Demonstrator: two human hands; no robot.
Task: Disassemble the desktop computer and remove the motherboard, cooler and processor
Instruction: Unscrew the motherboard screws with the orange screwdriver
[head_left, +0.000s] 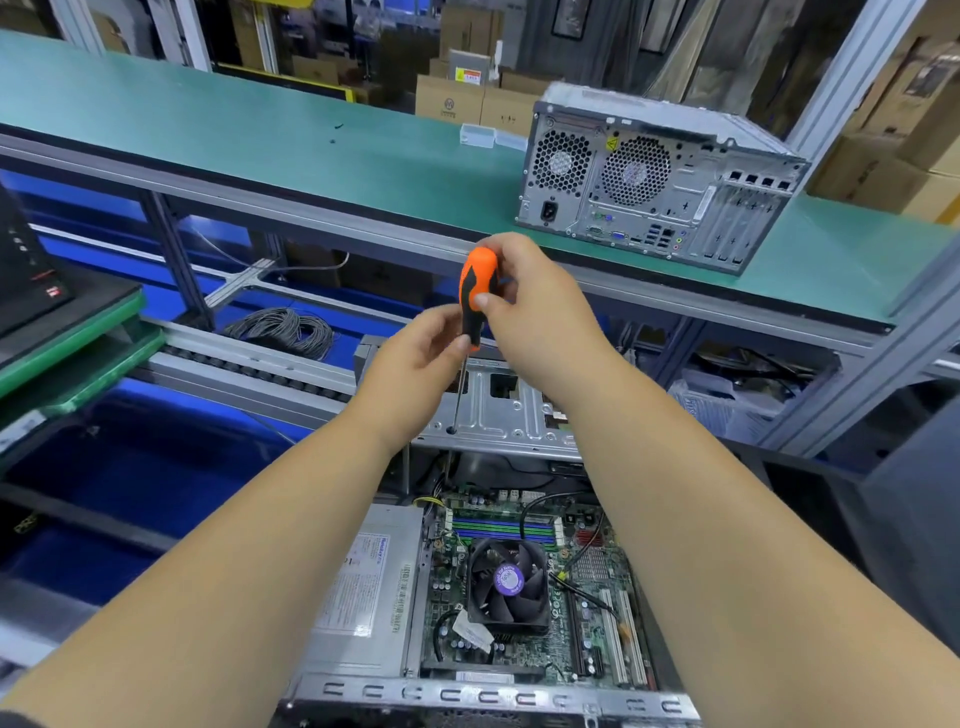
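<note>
Screwdriver: handle gripped by right hand, steadied by left hand | tip set in drive cage at 12 o'clock of motherboard | risk: tip slipped, screw dropped onto board.

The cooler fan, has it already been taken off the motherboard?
No, the cooler fan sits mounted on the motherboard inside the open case, while both hands hold a screwdriver above it.
</note>
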